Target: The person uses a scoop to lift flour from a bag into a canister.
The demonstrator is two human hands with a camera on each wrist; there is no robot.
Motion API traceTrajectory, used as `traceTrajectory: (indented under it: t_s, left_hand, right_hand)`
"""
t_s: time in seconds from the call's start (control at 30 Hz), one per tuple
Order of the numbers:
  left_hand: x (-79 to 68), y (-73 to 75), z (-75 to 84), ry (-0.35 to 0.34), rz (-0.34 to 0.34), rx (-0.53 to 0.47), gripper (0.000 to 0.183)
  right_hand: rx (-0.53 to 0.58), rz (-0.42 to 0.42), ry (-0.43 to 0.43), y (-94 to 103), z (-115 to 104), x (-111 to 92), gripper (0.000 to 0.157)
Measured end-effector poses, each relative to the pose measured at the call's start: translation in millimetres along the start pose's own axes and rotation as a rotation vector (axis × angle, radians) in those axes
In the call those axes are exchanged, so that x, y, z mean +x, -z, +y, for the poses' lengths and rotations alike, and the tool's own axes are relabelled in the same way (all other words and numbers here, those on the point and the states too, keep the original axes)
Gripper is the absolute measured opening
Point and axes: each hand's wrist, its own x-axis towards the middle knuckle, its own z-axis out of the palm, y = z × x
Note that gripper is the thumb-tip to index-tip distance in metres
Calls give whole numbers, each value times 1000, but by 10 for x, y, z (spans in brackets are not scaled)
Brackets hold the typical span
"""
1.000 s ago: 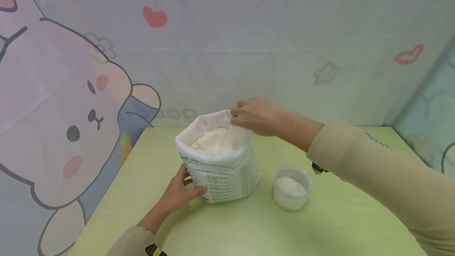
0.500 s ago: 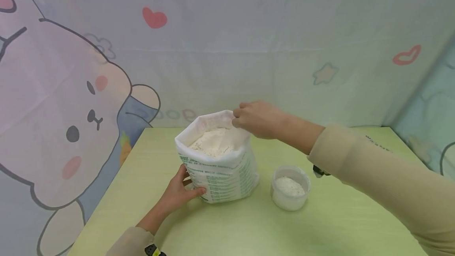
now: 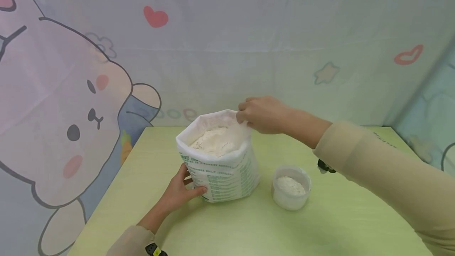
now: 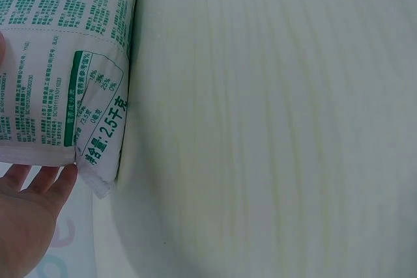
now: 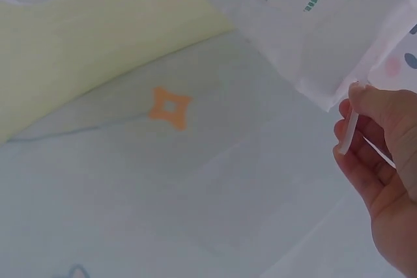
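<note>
A white flour bag (image 3: 225, 183) with green print stands with its top rolled back, white flour (image 3: 213, 139) showing inside. My left hand (image 3: 180, 190) grips its lower left side, thumb on the front and fingers behind; in the left wrist view the fingertips (image 4: 45, 177) touch the bag's edge. At the back right of the bag's mouth is my right hand (image 3: 264, 114). The right wrist view shows it pinching a thin, translucent white handle (image 5: 350, 131) between thumb and fingers; the handle's far end is hidden by the bag.
Right of the bag, a small clear plastic tub (image 3: 291, 202) holds some flour. The pale green table (image 3: 231, 232) ends at a printed cloth backdrop (image 3: 270, 42) behind and at the sides.
My right hand has shifted slightly right and up along the bag's rim. The left hand, bag and tub stay where they were.
</note>
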Motion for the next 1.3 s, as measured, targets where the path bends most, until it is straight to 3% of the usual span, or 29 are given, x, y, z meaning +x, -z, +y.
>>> traceTrajectory:
  t_s: [0.33,0.53,0.87,1.3]
  left_hand:
    - [26,-3,-97,-12,1,2,75]
    - [-11,1,28,-4,-3,-3,73]
    - [-3,13,-18,-5,-7,5,73]
    - [-4,10,4,9,1,-1,73]
  right_hand:
    - [155,22,-53,-19,99,-67,16]
    - [242,64,-51,-55,134,-101,13]
    - [338,107,-35,-114,162,-132,12]
    - [410,97,-35,-160,177,-140,11]
